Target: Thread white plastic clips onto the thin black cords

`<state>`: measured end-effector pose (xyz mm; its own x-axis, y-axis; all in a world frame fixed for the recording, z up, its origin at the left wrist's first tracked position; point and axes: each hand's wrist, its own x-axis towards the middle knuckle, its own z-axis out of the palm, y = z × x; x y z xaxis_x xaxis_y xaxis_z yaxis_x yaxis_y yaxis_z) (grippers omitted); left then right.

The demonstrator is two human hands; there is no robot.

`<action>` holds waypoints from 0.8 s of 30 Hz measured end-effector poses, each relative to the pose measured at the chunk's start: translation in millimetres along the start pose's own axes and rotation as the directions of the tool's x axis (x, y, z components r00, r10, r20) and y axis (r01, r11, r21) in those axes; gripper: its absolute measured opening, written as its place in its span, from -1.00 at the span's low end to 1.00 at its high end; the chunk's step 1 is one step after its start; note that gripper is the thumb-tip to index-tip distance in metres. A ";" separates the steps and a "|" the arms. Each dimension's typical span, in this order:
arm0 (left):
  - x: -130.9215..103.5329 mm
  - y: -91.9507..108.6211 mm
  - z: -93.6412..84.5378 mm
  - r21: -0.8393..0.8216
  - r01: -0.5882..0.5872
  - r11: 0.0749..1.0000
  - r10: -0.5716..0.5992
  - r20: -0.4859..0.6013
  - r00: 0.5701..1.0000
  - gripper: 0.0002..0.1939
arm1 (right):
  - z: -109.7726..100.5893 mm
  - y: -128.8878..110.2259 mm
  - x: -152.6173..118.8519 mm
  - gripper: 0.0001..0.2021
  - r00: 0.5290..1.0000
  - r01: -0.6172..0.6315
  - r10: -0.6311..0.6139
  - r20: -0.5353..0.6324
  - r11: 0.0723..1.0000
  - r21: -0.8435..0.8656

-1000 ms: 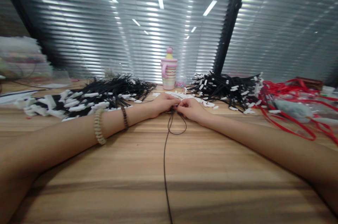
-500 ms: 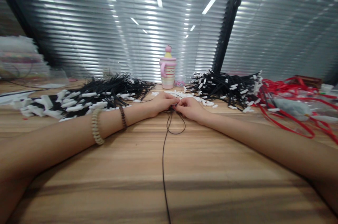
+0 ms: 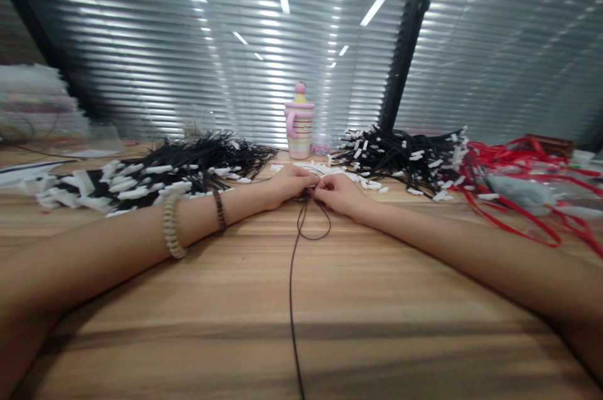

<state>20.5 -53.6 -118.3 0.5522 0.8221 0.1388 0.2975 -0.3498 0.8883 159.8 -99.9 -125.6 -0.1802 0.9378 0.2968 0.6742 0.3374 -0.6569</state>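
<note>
Both my hands meet at the middle of the wooden table (image 3: 226,299), fingertips nearly touching. My left hand (image 3: 292,185) is closed on a thin black cord (image 3: 291,287), and its fingers hide part of it. Pinched with thumb and forefinger, my right hand (image 3: 340,194) grips the same cord from the other side. Below the fingers the cord makes a small loop, then one strand runs down toward the table's near edge. Just behind my hands lie several small white pieces (image 3: 372,184). How the cord is wound between my fingertips is too small to make out.
Black cords with white ends (image 3: 202,158) are heaped at the left, with a second black bundle (image 3: 405,155) at the right. Red straps (image 3: 518,218) and a clear plastic bag lie far right. A pink-lidded cup (image 3: 300,130) stands before the window blinds (image 3: 226,42).
</note>
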 end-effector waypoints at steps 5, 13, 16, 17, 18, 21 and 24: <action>0.6 -0.7 -0.8 0.040 0.012 0.999 -0.011 -0.022 1.000 -0.68 | 0.2 1.2 1.1 -0.76 1.000 0.013 -0.013 0.006 1.000 0.004; -0.6 0.7 0.1 0.013 0.010 1.000 -0.010 -0.009 1.000 -0.70 | -0.7 0.3 0.7 -0.76 1.000 0.015 -0.015 0.005 1.000 -0.005; -0.4 0.5 0.2 0.009 0.011 1.000 -0.011 -0.012 1.000 -0.68 | -0.4 -0.1 -0.1 -0.76 1.000 0.016 -0.016 0.006 1.000 -0.006; -0.2 0.4 0.2 0.006 0.010 1.000 -0.010 -0.011 1.000 -0.68 | -0.4 -0.3 -0.3 -0.76 1.000 0.014 -0.014 0.007 1.000 -0.004; -0.1 0.4 0.3 0.005 0.009 1.000 -0.009 -0.009 1.000 -0.67 | -0.4 -0.6 -0.5 -0.75 1.000 0.013 -0.012 0.008 1.000 -0.003; 0.1 0.3 0.2 0.017 0.004 1.000 -0.004 -0.011 1.000 -0.66 | -0.6 -1.1 -0.6 -0.75 1.000 0.003 -0.003 0.011 1.000 0.004; -0.2 0.4 0.1 0.030 0.005 1.000 -0.005 -0.014 1.000 -0.66 | -0.9 -0.8 0.0 -0.76 1.000 0.003 -0.003 0.009 1.000 0.005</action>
<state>20.6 -53.9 -118.0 0.5396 0.8301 0.1406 0.3233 -0.3585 0.8758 159.9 -100.3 -124.5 -0.1882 0.9376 0.2924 0.6705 0.3402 -0.6594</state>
